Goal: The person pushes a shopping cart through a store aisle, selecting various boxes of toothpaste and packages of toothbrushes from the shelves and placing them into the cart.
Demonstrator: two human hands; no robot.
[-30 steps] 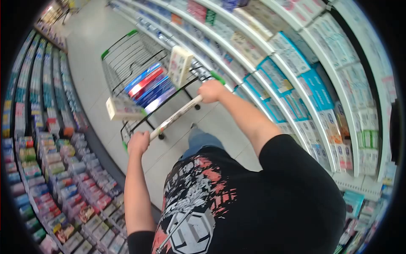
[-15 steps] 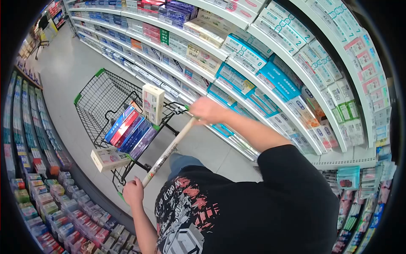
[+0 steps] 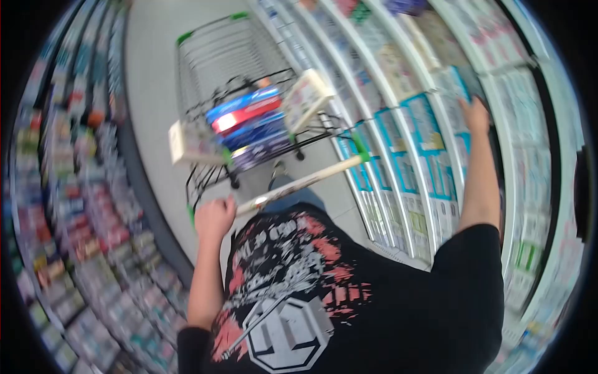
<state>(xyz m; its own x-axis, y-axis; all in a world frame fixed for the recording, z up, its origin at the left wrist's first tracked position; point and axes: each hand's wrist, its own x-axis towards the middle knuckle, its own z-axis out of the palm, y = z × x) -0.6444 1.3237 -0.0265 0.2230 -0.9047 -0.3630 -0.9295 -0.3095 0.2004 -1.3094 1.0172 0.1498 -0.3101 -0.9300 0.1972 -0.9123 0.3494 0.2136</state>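
Shopping cart (image 3: 215, 59) in upper centre of frame: black wire basket, green caps on the far corners at the top, frame tilted slightly in view, small dark wheels beneath. Handle bar (image 3: 305, 181) pale cream, running slantwise across mid-frame, printed marks toward its left end, green fitting at its right end. Left hand (image 3: 215, 218), left of centre, closed round the bar's left end, knuckles up. Right hand (image 3: 476, 115), upper right, off the bar, arm stretched to the shelving (image 3: 430, 124); hand beside a white-and-teal box (image 3: 450, 86), blurred; cannot tell whether fingers grip it or merely touch. Load near the handle end of the cart, centre top: blue box (image 3: 243, 105) uppermost, red box (image 3: 249, 115) next to it with a bright glare spot, then dark blue boxes (image 3: 255, 132), and a purple box (image 3: 268, 149) nearest the bar. Flanking these, cream box with printed front (image 3: 307, 100) leaning at right, second cream box (image 3: 199, 144) at left, its pale end facing out. Lettering on all smeared, unreadable. Left side of frame: display racks (image 3: 106, 249) of small mixed packets. Lower centre: wearer's black T-shirt (image 3: 405, 305), white and coral print.
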